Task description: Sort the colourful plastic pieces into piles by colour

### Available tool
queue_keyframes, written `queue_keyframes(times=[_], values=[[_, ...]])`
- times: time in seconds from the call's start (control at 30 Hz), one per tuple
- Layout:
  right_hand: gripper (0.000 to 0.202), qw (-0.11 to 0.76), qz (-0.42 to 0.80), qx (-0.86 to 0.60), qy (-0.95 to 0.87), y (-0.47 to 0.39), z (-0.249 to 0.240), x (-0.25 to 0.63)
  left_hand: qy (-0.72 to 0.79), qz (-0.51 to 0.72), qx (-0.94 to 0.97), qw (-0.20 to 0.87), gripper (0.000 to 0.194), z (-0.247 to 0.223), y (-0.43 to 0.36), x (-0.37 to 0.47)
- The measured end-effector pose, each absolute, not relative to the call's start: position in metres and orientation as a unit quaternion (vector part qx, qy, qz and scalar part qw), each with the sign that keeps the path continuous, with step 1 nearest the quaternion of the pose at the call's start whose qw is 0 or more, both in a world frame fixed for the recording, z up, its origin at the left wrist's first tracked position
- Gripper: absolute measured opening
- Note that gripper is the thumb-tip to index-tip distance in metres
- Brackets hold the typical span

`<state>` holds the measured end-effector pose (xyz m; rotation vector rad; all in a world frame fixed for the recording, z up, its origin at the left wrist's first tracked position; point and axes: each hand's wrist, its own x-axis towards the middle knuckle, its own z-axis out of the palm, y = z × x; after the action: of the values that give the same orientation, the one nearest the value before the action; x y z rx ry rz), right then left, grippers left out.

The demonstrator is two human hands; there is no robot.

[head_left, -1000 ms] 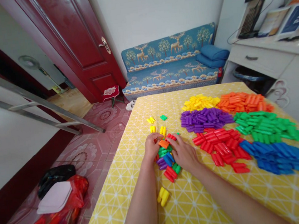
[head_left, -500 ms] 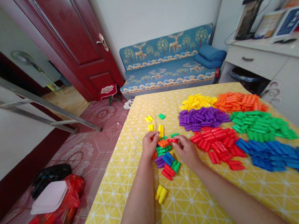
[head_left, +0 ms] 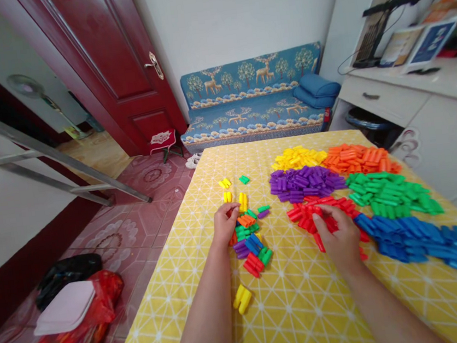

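My left hand (head_left: 226,224) is closed in a pinch beside the small mixed group of plastic pieces; anything between its fingertips is too small to make out. Next to it lie orange pieces (head_left: 246,221), green pieces, blue pieces (head_left: 253,243) and red pieces (head_left: 253,265). My right hand (head_left: 337,233) reaches over the red pile (head_left: 301,212), its thumb and fingers closed on a red piece (head_left: 316,212). Nearer to me lies a yellow pair (head_left: 242,298).
Yellow (head_left: 298,157), purple (head_left: 306,183), orange (head_left: 359,157), green (head_left: 391,191) and blue (head_left: 413,238) piles cover the right of the patterned tablecloth (head_left: 186,308). Beyond the table stands a blue sofa (head_left: 246,111); a white cabinet (head_left: 401,94) is at the right.
My right hand has moved right, from the mixed group to the red pile. A purple piece now shows beside the green one there. My left hand stays near the group.
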<state>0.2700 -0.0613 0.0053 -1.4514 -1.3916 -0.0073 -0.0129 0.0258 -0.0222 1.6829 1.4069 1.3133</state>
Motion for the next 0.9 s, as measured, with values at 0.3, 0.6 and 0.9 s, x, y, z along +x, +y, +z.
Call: queue_keyframes(times=[0.3,0.6,0.9], values=[[0.018,0.473,0.14,-0.56,-0.665,-0.075,0.001,0.235,0.533,0.485,0.635,0.277,0.017,-0.018,0.023,-0.011],[0.024,0.36,0.252,-0.544,-0.715,-0.07,-0.003,0.217,0.541,0.476,0.64,0.266,0.018,-0.018,0.023,-0.011],[0.035,0.375,0.296,-0.554,-0.682,-0.067,-0.015,0.222,0.493,0.503,0.652,0.279,0.021,-0.005,0.017,-0.009]])
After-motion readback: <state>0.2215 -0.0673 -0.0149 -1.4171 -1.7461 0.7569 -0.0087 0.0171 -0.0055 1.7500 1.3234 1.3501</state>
